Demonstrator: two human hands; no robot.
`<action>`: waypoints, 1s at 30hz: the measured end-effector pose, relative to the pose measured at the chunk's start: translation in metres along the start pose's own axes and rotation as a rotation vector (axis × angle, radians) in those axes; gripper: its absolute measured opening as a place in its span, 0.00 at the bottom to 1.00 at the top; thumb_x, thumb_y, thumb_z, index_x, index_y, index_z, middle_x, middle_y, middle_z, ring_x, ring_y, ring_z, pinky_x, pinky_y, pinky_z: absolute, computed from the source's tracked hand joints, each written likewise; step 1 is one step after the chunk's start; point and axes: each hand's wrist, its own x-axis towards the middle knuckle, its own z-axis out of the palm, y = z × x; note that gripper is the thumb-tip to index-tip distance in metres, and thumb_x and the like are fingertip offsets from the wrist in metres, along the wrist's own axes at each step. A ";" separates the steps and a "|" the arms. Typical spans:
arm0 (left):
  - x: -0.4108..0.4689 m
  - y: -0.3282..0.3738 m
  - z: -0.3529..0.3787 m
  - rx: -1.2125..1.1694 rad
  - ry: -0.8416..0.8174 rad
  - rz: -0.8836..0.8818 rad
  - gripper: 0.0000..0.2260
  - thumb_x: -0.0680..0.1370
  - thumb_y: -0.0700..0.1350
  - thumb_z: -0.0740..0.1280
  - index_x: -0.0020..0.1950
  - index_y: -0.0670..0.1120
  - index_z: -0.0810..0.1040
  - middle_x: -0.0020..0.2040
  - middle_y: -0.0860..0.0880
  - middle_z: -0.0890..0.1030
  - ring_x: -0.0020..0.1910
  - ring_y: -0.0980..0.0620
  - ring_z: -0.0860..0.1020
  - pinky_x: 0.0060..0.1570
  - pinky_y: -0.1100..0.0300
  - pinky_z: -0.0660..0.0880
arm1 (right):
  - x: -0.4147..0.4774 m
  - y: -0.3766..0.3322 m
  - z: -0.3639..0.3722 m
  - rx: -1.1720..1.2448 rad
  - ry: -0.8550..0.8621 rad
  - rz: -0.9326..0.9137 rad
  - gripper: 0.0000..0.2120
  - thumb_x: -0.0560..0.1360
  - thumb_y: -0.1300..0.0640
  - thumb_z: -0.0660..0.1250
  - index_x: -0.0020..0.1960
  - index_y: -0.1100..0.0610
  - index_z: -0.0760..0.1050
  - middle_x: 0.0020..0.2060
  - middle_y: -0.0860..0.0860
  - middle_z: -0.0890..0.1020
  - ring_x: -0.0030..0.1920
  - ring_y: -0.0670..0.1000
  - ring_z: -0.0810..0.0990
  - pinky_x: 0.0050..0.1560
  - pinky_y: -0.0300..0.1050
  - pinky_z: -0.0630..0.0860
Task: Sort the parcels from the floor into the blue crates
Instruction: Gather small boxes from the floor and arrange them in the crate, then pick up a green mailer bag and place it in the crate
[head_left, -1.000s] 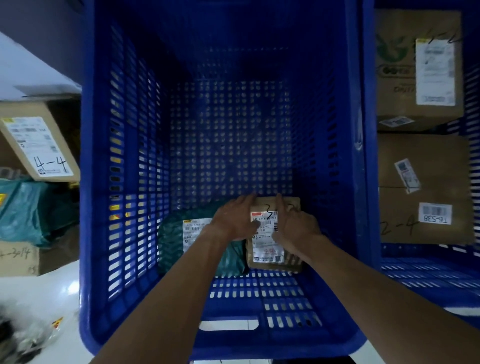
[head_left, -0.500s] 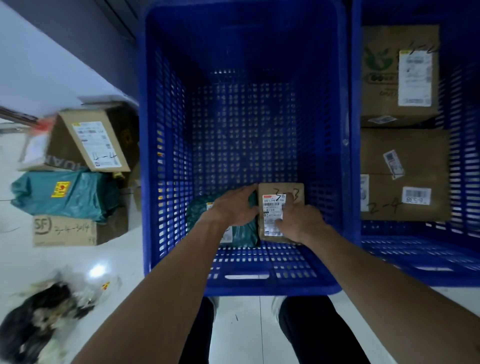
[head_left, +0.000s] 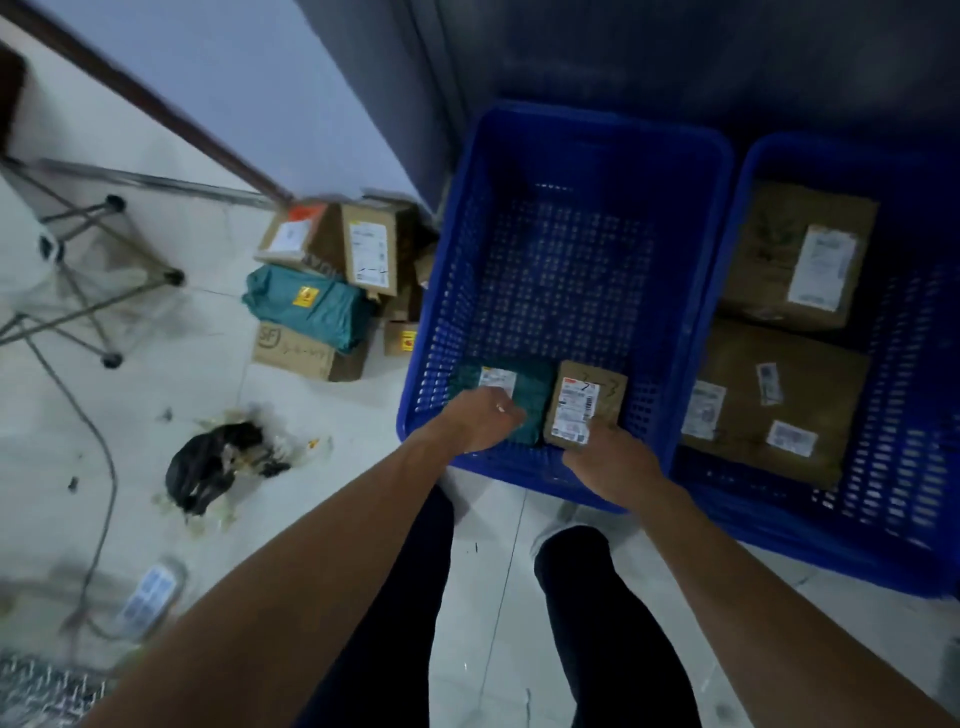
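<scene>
both hands have drawn back from the small brown box (head_left: 584, 402) toward the near rim of the blue crate (head_left: 441, 312), and the view now takes in the floor.

head view: the box lies at the crate's near end, just beside a green parcel (head_left: 530, 405). the left hand (head_left: 480, 421) hovers over that parcel, fingers loosely curled, gripping nothing i can see. the right hand (head_left: 610, 462) sits at the box's near edge with its fingertips hidden, so i cannot tell grip from release. if it still pinches, lifting away could drag the box. the loose cable (head_left: 104, 457) could snag a foot on the way to the floor parcels (head_left: 322, 291). labels are blurred, and the pile's count is unclear.
</scene>
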 end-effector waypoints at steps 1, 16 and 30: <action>-0.009 -0.002 -0.001 -0.025 0.019 -0.004 0.17 0.82 0.53 0.62 0.61 0.43 0.81 0.61 0.42 0.81 0.60 0.41 0.79 0.60 0.50 0.76 | -0.006 -0.002 -0.001 0.019 0.003 -0.012 0.31 0.81 0.43 0.60 0.78 0.58 0.59 0.67 0.57 0.74 0.60 0.59 0.78 0.51 0.50 0.75; -0.027 -0.126 -0.061 -0.619 0.281 -0.077 0.08 0.80 0.52 0.63 0.49 0.50 0.80 0.47 0.49 0.85 0.50 0.49 0.83 0.58 0.46 0.79 | 0.015 -0.144 -0.012 0.112 0.198 -0.182 0.35 0.82 0.36 0.52 0.81 0.57 0.53 0.78 0.57 0.64 0.72 0.59 0.70 0.69 0.58 0.69; 0.068 -0.323 -0.200 -0.501 0.404 -0.175 0.09 0.81 0.48 0.62 0.52 0.46 0.80 0.54 0.45 0.83 0.53 0.45 0.80 0.53 0.54 0.76 | 0.139 -0.347 0.038 0.061 0.092 -0.157 0.30 0.83 0.35 0.48 0.70 0.55 0.70 0.64 0.54 0.75 0.60 0.56 0.74 0.57 0.52 0.68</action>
